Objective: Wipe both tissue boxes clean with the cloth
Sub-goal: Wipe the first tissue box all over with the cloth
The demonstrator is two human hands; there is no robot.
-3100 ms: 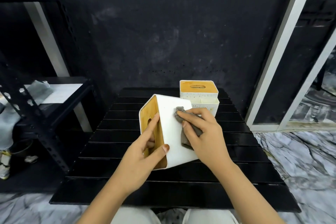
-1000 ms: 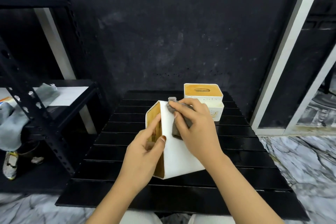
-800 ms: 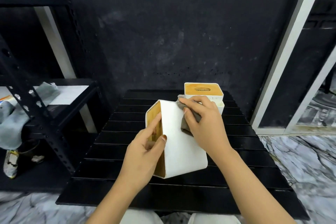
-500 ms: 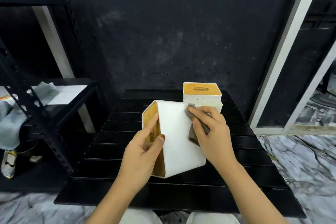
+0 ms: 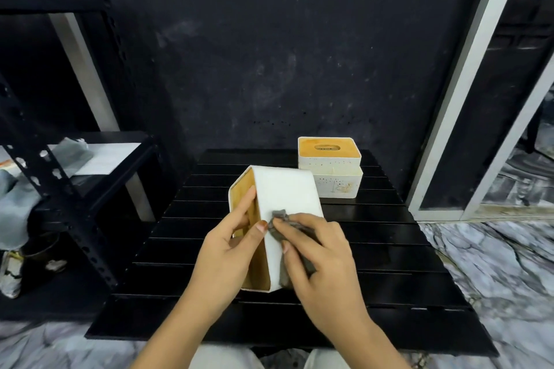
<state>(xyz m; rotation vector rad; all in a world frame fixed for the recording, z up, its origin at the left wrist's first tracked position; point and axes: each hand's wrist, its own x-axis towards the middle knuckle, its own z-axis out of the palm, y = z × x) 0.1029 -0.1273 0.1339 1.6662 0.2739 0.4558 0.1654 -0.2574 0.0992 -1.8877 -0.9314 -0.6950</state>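
Observation:
A white tissue box (image 5: 284,192) lies tipped on its side on the black slatted table (image 5: 374,252), its wooden lid facing left. My left hand (image 5: 230,252) grips the box at the lid edge, thumb on the white face. My right hand (image 5: 317,252) presses a grey cloth (image 5: 280,217) against the near part of the white face; most of the cloth is hidden under my fingers. A second white tissue box (image 5: 332,169) with a wooden slotted top stands upright at the table's back right, untouched.
A black metal shelf rack (image 5: 60,177) stands left of the table, with papers and grey fabric (image 5: 72,148) on it. A dark wall rises right behind the table. A white door frame (image 5: 443,141) stands at right. The floor is marble.
My right hand has slid the cloth from the far right part of the box's white face down toward me and leftward. My left hand keeps its grip on the lid side.

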